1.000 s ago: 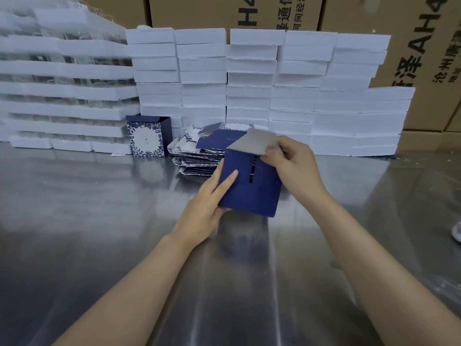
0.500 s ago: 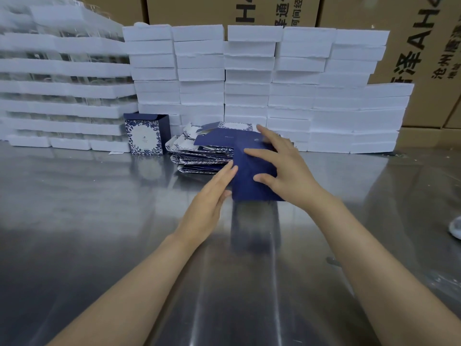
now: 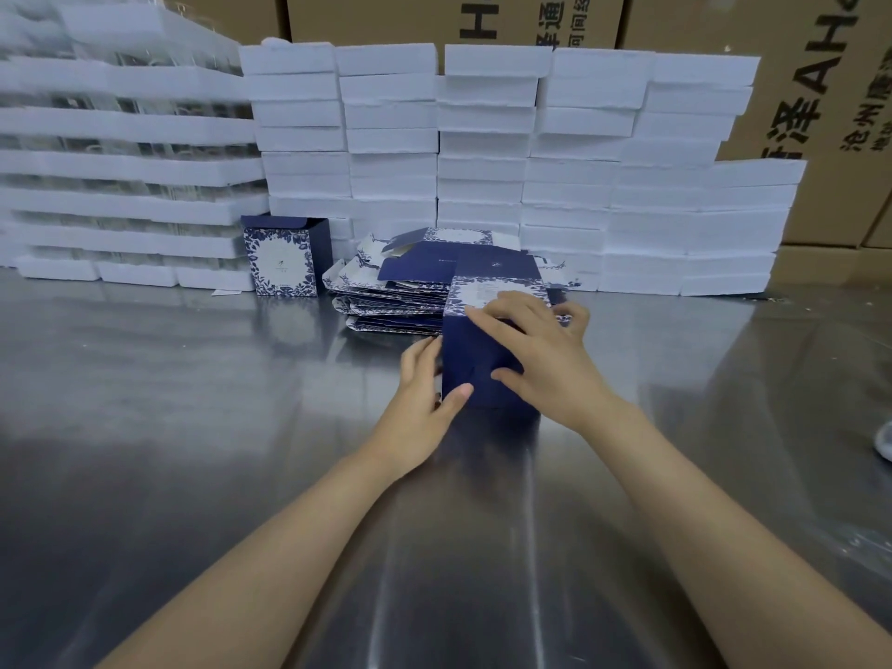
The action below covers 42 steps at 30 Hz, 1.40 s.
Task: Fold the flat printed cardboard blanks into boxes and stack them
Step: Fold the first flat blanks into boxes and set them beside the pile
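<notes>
A navy box point(image 3: 475, 359) with a white floral panel stands on the steel table at the middle, partly folded. My left hand point(image 3: 425, 398) grips its left side, thumb on the near face. My right hand point(image 3: 540, 359) lies over the box's top and right side with fingers curved around it. Behind the box lies a pile of flat printed blanks point(image 3: 400, 292). A finished navy and floral box point(image 3: 285, 255) stands upright to the left of the pile.
Stacks of white foam trays point(image 3: 482, 152) form a wall along the back of the steel table point(image 3: 193, 427). Brown shipping cartons point(image 3: 820, 89) rise behind them. A white object point(image 3: 885, 441) shows at the right edge.
The grey flap seen a second ago is folded shut. The box has been turned so its floral panel faces up, and both hands now wrap its sides.
</notes>
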{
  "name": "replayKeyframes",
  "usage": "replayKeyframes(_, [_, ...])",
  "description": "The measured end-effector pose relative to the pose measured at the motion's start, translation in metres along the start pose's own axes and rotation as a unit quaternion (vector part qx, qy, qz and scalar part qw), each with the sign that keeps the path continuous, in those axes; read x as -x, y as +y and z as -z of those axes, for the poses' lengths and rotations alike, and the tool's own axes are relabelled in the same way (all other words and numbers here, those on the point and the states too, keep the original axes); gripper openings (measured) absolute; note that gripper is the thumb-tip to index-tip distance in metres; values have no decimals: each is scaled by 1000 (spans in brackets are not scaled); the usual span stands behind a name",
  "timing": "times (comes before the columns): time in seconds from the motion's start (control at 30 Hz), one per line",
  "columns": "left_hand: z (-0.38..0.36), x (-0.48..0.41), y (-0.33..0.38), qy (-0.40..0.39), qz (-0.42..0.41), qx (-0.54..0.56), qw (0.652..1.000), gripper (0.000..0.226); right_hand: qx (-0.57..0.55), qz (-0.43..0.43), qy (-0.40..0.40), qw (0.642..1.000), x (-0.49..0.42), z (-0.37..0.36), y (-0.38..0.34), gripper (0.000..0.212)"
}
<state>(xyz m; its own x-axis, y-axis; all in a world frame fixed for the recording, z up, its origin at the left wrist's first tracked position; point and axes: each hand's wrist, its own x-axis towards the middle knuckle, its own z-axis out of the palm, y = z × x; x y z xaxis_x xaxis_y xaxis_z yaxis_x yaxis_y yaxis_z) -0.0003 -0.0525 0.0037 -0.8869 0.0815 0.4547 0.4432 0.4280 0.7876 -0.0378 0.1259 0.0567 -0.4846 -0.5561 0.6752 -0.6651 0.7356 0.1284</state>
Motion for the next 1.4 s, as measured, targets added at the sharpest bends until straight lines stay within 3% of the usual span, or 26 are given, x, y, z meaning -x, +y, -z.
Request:
replayKeyframes(0.13, [-1,1,-1,-31,12,-61,998,62,-21,-61,-35,997,9,-10,7,84])
replayKeyframes(0.23, [-2,3,-1,-47,16,-81,995,61,-9,-57,0,998,14,-17,7,81])
replayKeyframes(0.43, [0,2,4,-31,-5,-68,997,48,46,-26,121,991,22,-28,5,85])
replayKeyframes(0.67, [-1,1,-3,-13,10,-14,1000,51,-16,-54,112,992,22,-30,4,81])
replayKeyframes(0.77, [2,3,0,5,-34,-1,999,58,-60,-93,126,986,22,-31,7,77])
replayKeyframes(0.9, [6,6,13,56,-137,-47,988,90,-158,-153,179,959,20,-29,-2,81])
replayKeyframes(1.03, [9,1,21,168,-231,-97,953,85,-269,-262,233,897,16,-35,-40,78])
replayKeyframes(1.13, [9,-1,28,234,-138,42,961,95,-369,-320,231,842,14,-39,-59,83])
replayKeyframes(1.23, [13,0,26,218,-82,56,971,82,-391,-331,203,834,14,-38,-56,101])
replayKeyframes(1.3, [10,3,25,181,-113,-10,977,72,-400,-337,202,828,14,-38,-53,104])
replayKeyframes(1.4, [0,5,29,142,-150,-63,976,77,-414,-340,212,817,14,-38,-51,99])
